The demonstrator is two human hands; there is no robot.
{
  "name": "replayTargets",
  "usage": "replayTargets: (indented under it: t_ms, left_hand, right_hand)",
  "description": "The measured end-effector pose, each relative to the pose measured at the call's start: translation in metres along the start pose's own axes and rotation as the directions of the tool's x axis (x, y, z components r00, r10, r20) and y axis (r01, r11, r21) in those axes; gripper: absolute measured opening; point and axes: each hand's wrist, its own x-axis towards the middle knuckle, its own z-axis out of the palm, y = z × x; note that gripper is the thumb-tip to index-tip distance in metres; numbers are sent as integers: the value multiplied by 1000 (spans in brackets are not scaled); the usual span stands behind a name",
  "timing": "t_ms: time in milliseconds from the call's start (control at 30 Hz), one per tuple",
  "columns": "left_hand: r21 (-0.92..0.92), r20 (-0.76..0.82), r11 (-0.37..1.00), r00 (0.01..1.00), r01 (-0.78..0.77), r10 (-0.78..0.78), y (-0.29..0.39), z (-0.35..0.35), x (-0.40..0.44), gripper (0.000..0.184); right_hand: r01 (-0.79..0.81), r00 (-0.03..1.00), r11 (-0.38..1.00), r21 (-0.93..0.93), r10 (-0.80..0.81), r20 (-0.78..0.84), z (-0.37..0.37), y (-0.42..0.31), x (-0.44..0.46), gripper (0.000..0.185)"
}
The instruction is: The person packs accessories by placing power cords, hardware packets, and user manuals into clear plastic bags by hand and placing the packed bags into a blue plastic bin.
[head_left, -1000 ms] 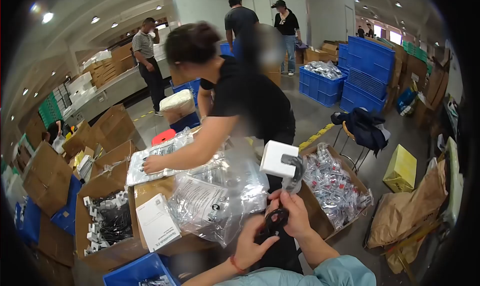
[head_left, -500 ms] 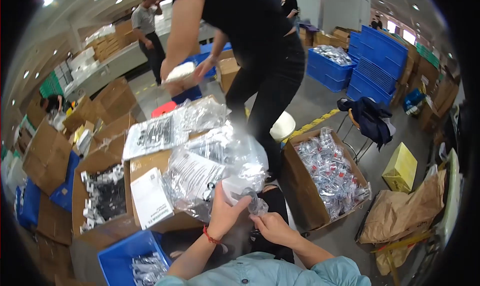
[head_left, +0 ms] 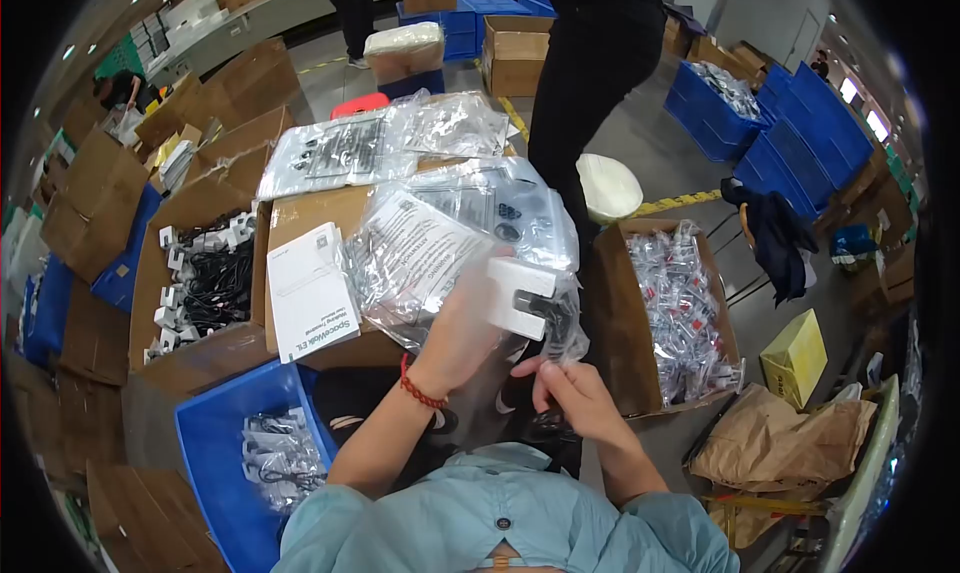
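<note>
My left hand (head_left: 462, 328), a red beaded bracelet at its wrist, is closed around a white notched holder (head_left: 522, 291) with something black in its notch. A clear plastic bag (head_left: 570, 335) hangs at the holder's right end. At the bag's lower edge, my right hand (head_left: 575, 393) has its fingers curled in a pinch. Just beyond both hands, clear bags with printed sheets (head_left: 425, 238) lie piled on a cardboard box. A white manual (head_left: 312, 293) lies to their left.
A carton of black cables with white pieces (head_left: 215, 283) stands left. A blue bin (head_left: 215, 443) holds bagged parts. On the right is a carton of clear-bagged parts (head_left: 685, 313). A person in black trousers (head_left: 590, 73) stands close ahead, beside a white stool (head_left: 608, 188).
My view has tilted down. My left hand has raised and turned the white holder, so its notch and the black part show. The person ahead has straightened up, leaving a white bundle behind.
</note>
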Motion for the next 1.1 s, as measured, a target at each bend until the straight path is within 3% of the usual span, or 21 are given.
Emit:
replayTargets:
  t_ms: [33,200,300,333,367,433,467,600,633,733,767,833,867,900,967,1000,1100]
  left_hand:
    - [-153,67,987,997,43,-33,6,0,1,41]
    - [-2,120,994,986,-114,113,-16,-5,-6,44]
    - [237,-54,962,987,-135,151,-22,-2,-5,49]
    - [235,-44,962,987,-143,157,-21,-3,-3,49]
    - [418,-7,896,985,-153,172,-17,-5,-3,51]
    - [729,64,662,981,-172,184,-4,-4,-5,58]
    - [730,66,661,980,-176,188,-2,2,-5,58]
    - [746,62,607,936,-275,347,-6,18,-14,64]
    - [705,41,667,953,-240,300,-7,18,-15,66]
    - [601,-2,783,980,-158,200,-11,20,-14,70]
    - [514,-51,848,982,-130,182,-14,20,-11,71]
    - [317,-151,945,980,-75,129,-19,22,-7,72]
    - [309,-170,949,978,-64,121,-23,25,-8,72]
    - [429,-112,897,980,-102,165,-28,30,-10,71]
    - [645,24,740,973,-191,229,-34,35,-15,69]
    - [643,1,746,973,-177,229,-35,36,-21,69]
    - [945,145,220,913,-242,382,-33,42,-37,83]
  right_hand:
    - [-24,999,999,48,23,40,-3,-2,1,42]
    - [-78,990,990,121,63,123,3,-2,5,44]
    - [-58,991,990,128,41,126,3,3,6,38]
    - [-51,991,990,132,34,129,2,4,6,36]
    - [-46,992,991,127,30,122,1,5,7,36]
    - [29,1000,983,-183,-28,7,2,5,9,37]
    - [52,997,941,-333,-69,-40,2,5,10,37]
    - [97,995,927,-363,-77,69,6,6,5,29]
    - [90,995,928,-362,-69,70,4,10,3,29]
    - [364,931,826,-431,-342,130,-9,25,-5,27]
    - [360,932,826,-433,-335,136,-6,26,-8,27]
    - [420,888,867,-268,-453,-76,8,30,-15,33]
    - [451,857,874,-183,-481,-186,13,33,-20,37]
    - [434,871,884,-175,-461,-171,14,41,-28,37]
    - [274,902,961,42,-242,-358,3,60,-39,38]
    - [200,896,968,154,-117,-429,-6,65,-43,39]
    - [108,878,954,279,40,-477,-36,56,-54,39]
